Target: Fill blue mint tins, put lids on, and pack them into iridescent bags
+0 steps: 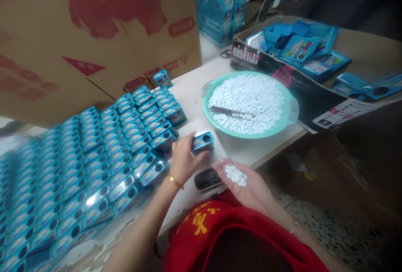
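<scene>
My left hand (183, 156), with a gold bangle at the wrist, has its fingers and thumb around the end of a small blue box (203, 141) with a dark round spot on top. The box rests on the white table. In my cupped right hand (251, 190), palm up, lies a small heap of white tablets (235, 174). Between the hands and my body, a dark oblong object (207, 179) lies at the table edge; its kind is unclear. Beyond them stands a light green basin (249, 133) full of white tablets, with a thin metal tool (230, 111) on top.
Rows of similar blue boxes (94, 163) cover the table's left side. Behind them stands a big cardboard carton (125, 45). At the right, an open carton (273, 75) holds blue packets (301, 47). Blue boxes in stacks (216, 8) rise at the back.
</scene>
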Motion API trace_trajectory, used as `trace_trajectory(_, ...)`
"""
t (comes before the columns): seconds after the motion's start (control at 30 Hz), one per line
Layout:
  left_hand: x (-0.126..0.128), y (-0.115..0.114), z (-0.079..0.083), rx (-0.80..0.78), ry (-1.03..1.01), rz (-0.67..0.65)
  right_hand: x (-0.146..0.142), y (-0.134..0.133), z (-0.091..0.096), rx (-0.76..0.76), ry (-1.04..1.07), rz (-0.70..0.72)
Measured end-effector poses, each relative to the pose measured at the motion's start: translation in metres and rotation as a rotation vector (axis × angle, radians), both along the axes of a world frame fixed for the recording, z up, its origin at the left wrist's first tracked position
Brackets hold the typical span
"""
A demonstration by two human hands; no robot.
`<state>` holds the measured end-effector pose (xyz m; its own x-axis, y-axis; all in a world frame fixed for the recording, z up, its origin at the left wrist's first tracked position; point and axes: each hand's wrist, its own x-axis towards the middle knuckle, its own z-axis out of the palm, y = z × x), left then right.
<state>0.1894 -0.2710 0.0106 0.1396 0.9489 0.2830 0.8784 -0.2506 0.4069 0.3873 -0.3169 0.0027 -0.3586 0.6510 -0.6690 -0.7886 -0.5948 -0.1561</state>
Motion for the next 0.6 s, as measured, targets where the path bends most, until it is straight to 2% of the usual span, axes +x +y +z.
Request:
trace_trajectory(0.03,-0.002,0.005,0.001,-0.02,0.017,-0.022,-0.003,0.005,0.005,0.015,-0.001,-0.015)
trace_trajectory(0.1,-0.002,0.013,0.015,0.032,0.073,-0.054,-0.009,0.017,0.017,0.05,-0.009,-0.057)
trace_trajectory(0.23,0.008,0.031,0.065,0.337,0.275,-0.075,-0.019,0.051,0.041,0.166,0.008,-0.19)
trace_trajectory(0.3,0.014,0.046,0.08,0.426,0.368,-0.117,-0.023,0.071,0.049,0.232,0.03,-0.253)
trace_trajectory(0.37,0.02,0.065,0.081,0.438,0.432,-0.179,-0.025,0.091,0.053,0.279,0.041,-0.322)
trace_trajectory(0.47,0.026,0.088,0.072,0.422,0.472,-0.239,-0.025,0.111,0.055,0.289,0.04,-0.385)
trace_trajectory(0.6,0.03,0.093,0.067,0.499,0.489,-0.245,-0.022,0.118,0.056,0.246,0.048,-0.378)
